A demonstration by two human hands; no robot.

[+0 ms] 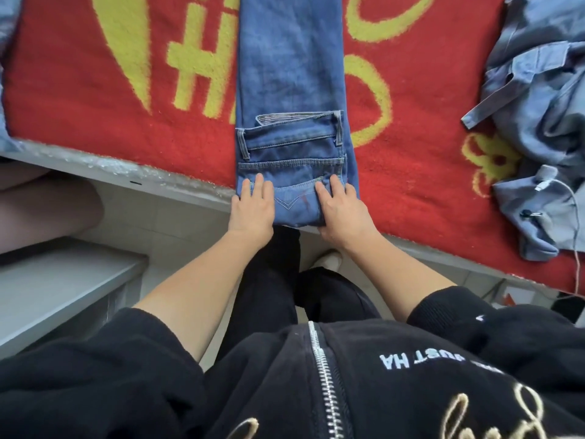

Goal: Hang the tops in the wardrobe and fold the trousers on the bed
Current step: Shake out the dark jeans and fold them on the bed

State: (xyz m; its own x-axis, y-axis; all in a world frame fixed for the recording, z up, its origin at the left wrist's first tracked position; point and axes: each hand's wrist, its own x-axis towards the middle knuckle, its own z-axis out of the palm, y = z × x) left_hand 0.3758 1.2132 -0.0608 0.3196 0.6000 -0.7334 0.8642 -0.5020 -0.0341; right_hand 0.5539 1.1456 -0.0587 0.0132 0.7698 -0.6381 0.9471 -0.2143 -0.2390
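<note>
Blue jeans [289, 77] lie lengthwise on the red and yellow bed cover [101, 99], legs stacked and running away from me. Their waist part is folded over towards me, back pocket up, at the bed's near edge. My left hand [253, 207] rests flat on the left side of that fold, fingers straight. My right hand [340, 210] lies on the right side, its fingers on the denim and its thumb at the fold's lower edge. A crumpled light blue denim garment [538, 99] lies at the right of the bed.
A white cable [569, 210] runs over the crumpled garment. More light blue cloth [6, 33] shows at the far left edge. A grey bench or shelf [60, 280] stands low at the left. The bed's grey edge [126, 177] runs diagonally before my legs.
</note>
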